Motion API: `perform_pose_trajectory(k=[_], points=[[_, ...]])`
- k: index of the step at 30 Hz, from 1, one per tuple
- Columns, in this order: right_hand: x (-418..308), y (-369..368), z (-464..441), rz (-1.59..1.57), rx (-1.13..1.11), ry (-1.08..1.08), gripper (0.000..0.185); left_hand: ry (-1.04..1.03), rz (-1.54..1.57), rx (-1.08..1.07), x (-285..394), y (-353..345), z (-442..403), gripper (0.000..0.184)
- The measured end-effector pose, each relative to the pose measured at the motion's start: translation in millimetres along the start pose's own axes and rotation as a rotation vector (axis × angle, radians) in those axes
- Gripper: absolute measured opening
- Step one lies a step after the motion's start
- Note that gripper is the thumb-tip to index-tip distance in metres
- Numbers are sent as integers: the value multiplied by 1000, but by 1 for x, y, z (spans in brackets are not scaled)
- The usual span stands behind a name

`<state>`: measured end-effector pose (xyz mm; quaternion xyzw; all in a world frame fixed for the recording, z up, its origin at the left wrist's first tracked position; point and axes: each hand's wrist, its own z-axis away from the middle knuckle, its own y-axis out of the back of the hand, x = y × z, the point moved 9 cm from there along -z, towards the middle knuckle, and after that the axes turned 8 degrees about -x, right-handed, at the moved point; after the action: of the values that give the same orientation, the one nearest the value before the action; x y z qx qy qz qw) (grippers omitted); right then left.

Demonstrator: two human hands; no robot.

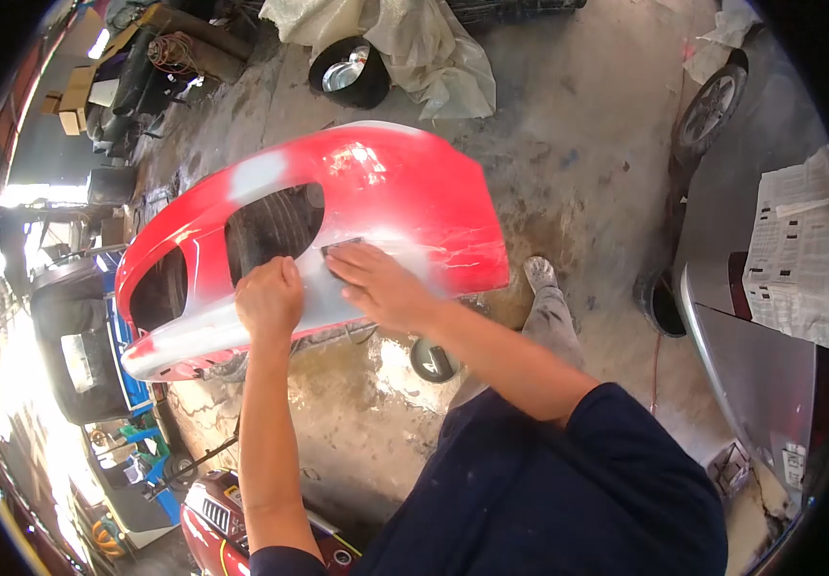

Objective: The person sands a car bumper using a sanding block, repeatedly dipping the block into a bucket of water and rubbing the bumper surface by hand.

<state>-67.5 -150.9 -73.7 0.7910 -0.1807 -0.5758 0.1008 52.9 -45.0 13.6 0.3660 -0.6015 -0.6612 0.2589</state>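
A red car bumper [405, 182] with whitish-grey primer patches lies in front of me, its dark openings facing left. My left hand [270, 298] is closed on the bumper's grey lower strip, next to the larger opening; its fingertips are hidden. With fingers stretched and pressed down, my right hand [376, 283] holds a small dark piece of sandpaper [342, 247] against the grey area right of that opening. Only the edge of the sandpaper shows beyond the fingers. Whitish streaks mark the red paint to the right of this hand.
A black bucket [349, 73] stands beyond the bumper by plastic sheeting [433, 58]. A small round container [432, 360] sits on the floor below the bumper. At right is a grey car [750, 355] with newspaper [791, 250] on it. A red machine [208, 523] stands lower left.
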Motion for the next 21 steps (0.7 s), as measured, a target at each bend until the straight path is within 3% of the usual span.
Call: perform_pose_trajectory(k=[2, 5, 6, 9, 12, 15, 18, 21], points=[[37, 0, 23, 97, 7, 24, 49, -18, 28, -15, 0, 1, -1, 36], [116, 14, 63, -277, 142, -299, 48, -20, 21, -7, 0, 2, 0, 35], [107, 13, 54, -104, 123, -314, 47, -22, 10, -4, 2, 1, 0, 34], [31, -9, 7, -98, 38, -19, 43, -19, 21, 22, 1, -1, -1, 34], [23, 4, 4, -119, 22, 47, 42, 0, 12, -28, -3, -2, -2, 33], [104, 29, 41, -265, 126, -303, 43, -52, 46, 20, -2, -1, -1, 34], [92, 11, 30, -71, 95, -357, 44, -38, -29, 19, 2, -3, -2, 34], [13, 1, -7, -104, -31, -54, 45, -27, 2, 22, 2, 0, 0, 34]])
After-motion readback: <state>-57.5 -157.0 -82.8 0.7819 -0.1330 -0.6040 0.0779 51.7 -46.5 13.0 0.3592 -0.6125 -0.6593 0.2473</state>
